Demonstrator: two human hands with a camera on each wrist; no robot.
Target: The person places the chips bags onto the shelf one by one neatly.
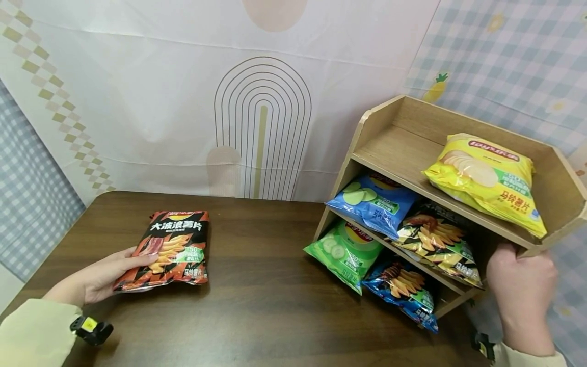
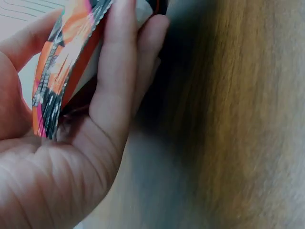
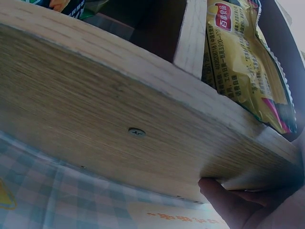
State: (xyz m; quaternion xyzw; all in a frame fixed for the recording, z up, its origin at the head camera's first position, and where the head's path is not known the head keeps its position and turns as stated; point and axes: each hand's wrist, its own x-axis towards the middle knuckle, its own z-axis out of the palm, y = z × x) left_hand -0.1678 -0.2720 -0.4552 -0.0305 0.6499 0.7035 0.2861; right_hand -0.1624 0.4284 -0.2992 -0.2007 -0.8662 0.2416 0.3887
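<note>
My left hand (image 1: 103,272) holds a red and black bag of potato chips (image 1: 179,250) by its left side, thumb over the front and fingers behind. In the left wrist view the bag's crimped edge (image 2: 55,90) lies between thumb and fingers, over the wooden table. On the right, my right hand (image 1: 523,293) grips the wooden shelf (image 1: 390,130) at its right end, just below the top board. The right wrist view shows fingertips (image 3: 214,191) against the side panel (image 3: 95,109); the rest of the grip is hidden.
A yellow chip bag (image 1: 490,178) lies on the shelf's top. The middle level bears a blue bag (image 1: 376,201) and a black-and-yellow bag (image 1: 435,239). Lower down are a green bag (image 1: 346,252) and a dark blue bag (image 1: 403,293). Patterned cloth (image 1: 174,92) hangs behind the table (image 1: 257,306).
</note>
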